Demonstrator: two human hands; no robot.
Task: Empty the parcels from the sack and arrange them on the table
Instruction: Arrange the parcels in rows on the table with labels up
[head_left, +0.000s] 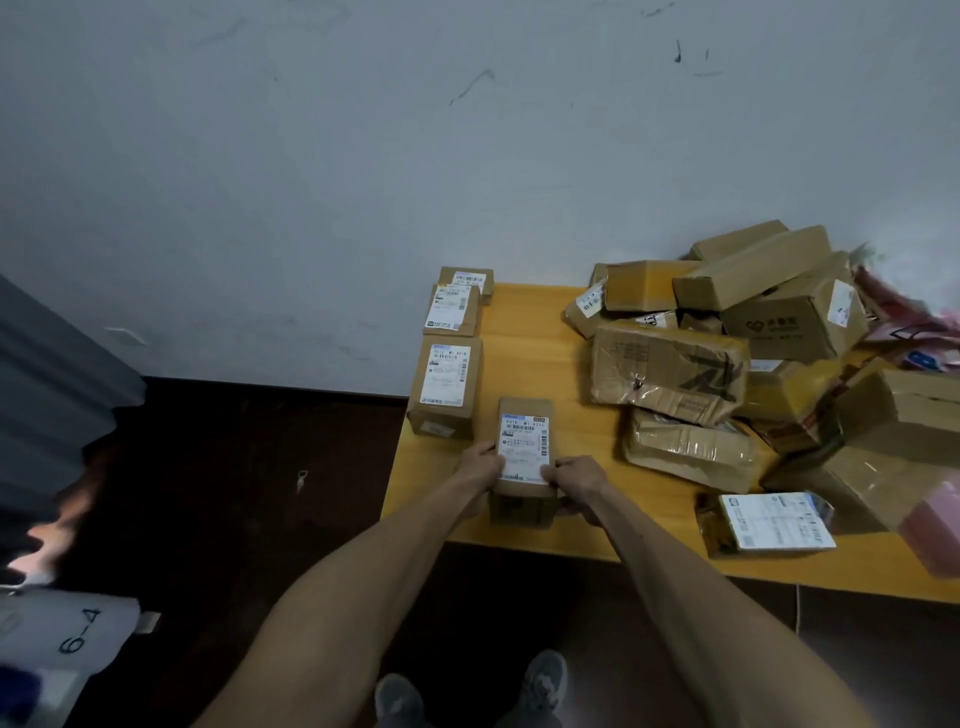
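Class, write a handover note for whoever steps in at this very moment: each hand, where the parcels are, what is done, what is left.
Left hand and right hand: both grip the near end of a small labelled box at the front left of the table.
Done: a row of three labelled boxes runs along the table's left edge.
Left: set this box in line, then sort the heap of parcels on the right and the flat packet at the front edge.
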